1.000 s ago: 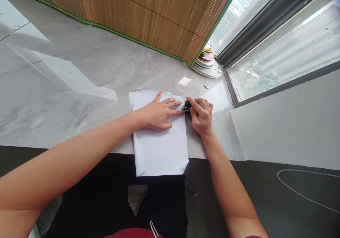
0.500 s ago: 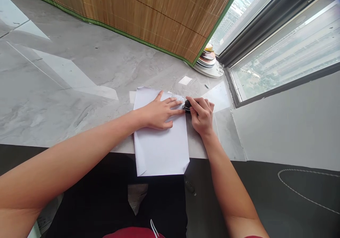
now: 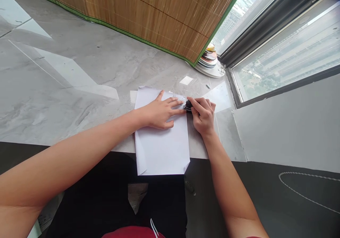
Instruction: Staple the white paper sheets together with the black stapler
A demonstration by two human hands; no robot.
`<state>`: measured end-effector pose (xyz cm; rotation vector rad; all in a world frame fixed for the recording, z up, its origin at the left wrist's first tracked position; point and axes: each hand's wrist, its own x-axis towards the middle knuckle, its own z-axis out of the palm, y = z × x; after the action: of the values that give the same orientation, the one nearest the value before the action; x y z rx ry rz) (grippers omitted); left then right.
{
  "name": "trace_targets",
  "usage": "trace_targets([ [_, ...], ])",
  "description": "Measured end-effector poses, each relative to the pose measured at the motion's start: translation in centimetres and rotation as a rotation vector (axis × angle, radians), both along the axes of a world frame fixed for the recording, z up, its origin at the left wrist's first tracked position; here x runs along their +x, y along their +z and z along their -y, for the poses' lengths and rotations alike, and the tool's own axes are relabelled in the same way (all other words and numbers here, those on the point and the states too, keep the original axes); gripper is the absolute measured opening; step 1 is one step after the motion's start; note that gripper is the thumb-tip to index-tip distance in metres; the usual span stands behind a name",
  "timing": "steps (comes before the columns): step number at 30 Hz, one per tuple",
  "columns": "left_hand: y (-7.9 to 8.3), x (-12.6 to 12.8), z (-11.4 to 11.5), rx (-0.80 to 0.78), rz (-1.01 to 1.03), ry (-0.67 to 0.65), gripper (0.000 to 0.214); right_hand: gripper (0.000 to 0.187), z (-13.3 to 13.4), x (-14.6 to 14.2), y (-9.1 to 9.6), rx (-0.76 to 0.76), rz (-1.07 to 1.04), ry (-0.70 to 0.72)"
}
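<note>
A stack of white paper (image 3: 162,146) lies on the grey marble ledge (image 3: 79,85), its near end hanging over the ledge's front edge. My left hand (image 3: 159,112) lies flat on the upper part of the paper, fingers stretched out toward the right edge. My right hand (image 3: 203,115) is closed round a small black clip-like object (image 3: 188,106) at the paper's upper right edge, right next to my left fingertips. Something shiny and clear (image 3: 181,99) sits at that corner.
A bamboo blind (image 3: 148,15) with a green border lies at the back. Stacked plates (image 3: 208,62) stand by the window frame (image 3: 260,29) at the back right. Small paper scraps (image 3: 186,80) lie behind the sheet. A white wall panel (image 3: 287,124) is on the right.
Both hands have stayed almost still; the view shifted slightly and the right hand's fingers adjusted a little on the black object.
</note>
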<state>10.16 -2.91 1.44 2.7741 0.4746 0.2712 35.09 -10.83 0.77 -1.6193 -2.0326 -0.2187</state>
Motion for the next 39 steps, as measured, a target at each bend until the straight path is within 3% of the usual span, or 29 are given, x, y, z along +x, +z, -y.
trace_targets([
  [25, -0.2, -0.1, 0.0, -0.001, 0.022, 0.003, 0.066, 0.051, 0.1, -1.8, -0.3, 0.000, 0.118, -0.041],
  [33, 0.2, -0.2, -0.1, 0.002, -0.038, 0.005, 0.070, 0.054, -0.3, -0.4, -0.8, 0.065, -0.111, -0.120],
  [39, 0.3, -0.3, -0.2, 0.009, -0.062, 0.001, 0.071, 0.050, -0.8, 0.3, -0.9, 0.075, -0.124, -0.217],
])
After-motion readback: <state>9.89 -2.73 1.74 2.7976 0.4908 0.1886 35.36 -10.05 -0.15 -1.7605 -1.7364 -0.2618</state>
